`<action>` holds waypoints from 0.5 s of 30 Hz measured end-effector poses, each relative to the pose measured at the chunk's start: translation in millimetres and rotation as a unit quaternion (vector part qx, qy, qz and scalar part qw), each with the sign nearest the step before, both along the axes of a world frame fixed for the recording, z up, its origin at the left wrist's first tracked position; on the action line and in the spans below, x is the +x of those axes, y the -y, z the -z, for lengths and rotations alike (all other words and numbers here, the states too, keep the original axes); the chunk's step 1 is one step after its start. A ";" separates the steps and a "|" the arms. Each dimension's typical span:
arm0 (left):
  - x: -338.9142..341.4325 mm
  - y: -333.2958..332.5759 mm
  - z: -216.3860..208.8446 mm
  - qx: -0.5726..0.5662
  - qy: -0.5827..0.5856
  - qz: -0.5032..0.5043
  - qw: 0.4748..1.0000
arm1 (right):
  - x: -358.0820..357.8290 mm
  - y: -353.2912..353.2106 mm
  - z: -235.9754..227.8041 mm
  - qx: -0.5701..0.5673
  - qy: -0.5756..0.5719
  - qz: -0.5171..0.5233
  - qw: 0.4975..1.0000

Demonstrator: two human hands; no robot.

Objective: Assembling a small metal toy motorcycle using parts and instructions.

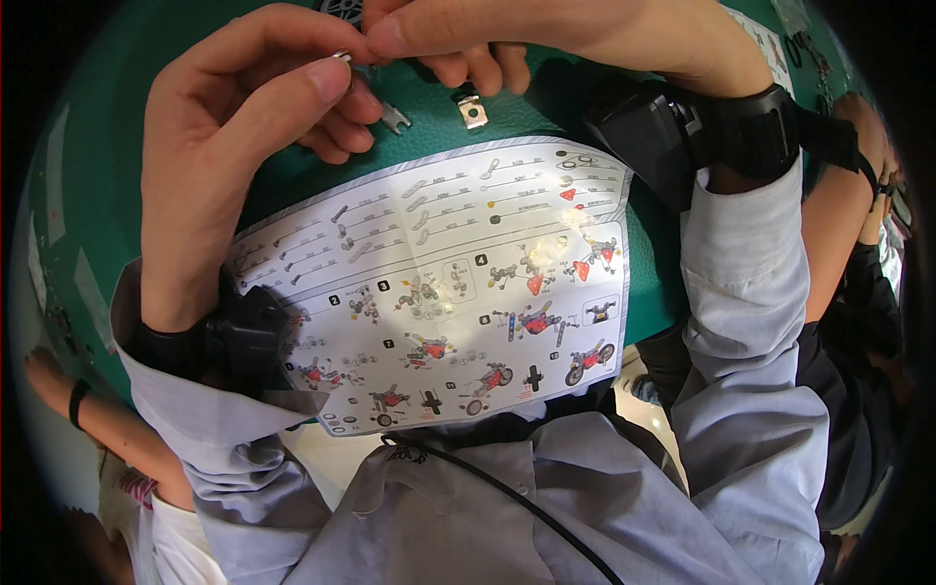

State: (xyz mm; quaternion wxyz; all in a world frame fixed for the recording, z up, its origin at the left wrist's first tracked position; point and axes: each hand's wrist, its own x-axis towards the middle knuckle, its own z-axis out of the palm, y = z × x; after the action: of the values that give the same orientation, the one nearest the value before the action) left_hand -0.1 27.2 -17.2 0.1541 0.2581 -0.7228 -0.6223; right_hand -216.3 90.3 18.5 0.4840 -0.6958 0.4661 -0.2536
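My left hand is closed in a pinch, a small silvery metal part showing between thumb and forefinger. My right hand meets it at the top of the view, thumb and forefinger pressed together; what they grip is hidden. Below the left fingertips a forked metal end, like a small spanner's, sticks out; I cannot tell whether it is held. Just under the right fingers shows a shiny metal bracket with a round hole, held or lying there. A printed instruction sheet with motorbike drawings lies nearer me.
A dark spoked wheel is partly cut off beyond my hands. The green tabletop carries a second sheet and dark small items at the far right. Other people's arms show at the left and right edges.
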 end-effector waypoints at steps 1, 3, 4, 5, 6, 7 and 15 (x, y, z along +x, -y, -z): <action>0.6 -0.4 0.1 0.005 -0.001 -0.004 1.000 | 2.1 -2.0 -0.9 -0.022 -0.014 0.004 1.000; 1.9 -0.3 -0.7 0.004 0.005 -0.006 1.000 | 3.7 -2.2 -0.9 -0.045 -0.028 0.009 0.999; 2.5 -0.3 -1.3 0.003 0.012 -0.009 1.000 | 4.0 -1.3 -0.2 -0.041 -0.021 0.004 0.999; 1.3 -0.9 -2.1 0.003 0.011 -0.007 1.000 | 3.6 -0.8 -0.1 -0.036 -0.015 0.001 0.999; -1.0 -2.2 -2.8 0.014 0.002 -0.012 1.000 | 3.1 -0.6 0.1 -0.037 -0.016 0.002 0.999; -3.0 -3.1 -3.3 0.024 -0.007 -0.016 1.000 | 2.4 -0.4 0.5 -0.017 -0.002 0.007 1.000; -7.3 -5.4 -5.1 0.034 -0.010 -0.016 0.999 | -4.2 5.6 -2.4 0.045 0.026 -0.021 0.998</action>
State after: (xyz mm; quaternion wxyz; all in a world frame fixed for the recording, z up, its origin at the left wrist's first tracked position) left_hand -7.4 32.6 -12.2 0.1626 0.2685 -0.6952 -0.6466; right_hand -220.4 84.8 20.9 0.5325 -0.6760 0.4493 -0.2400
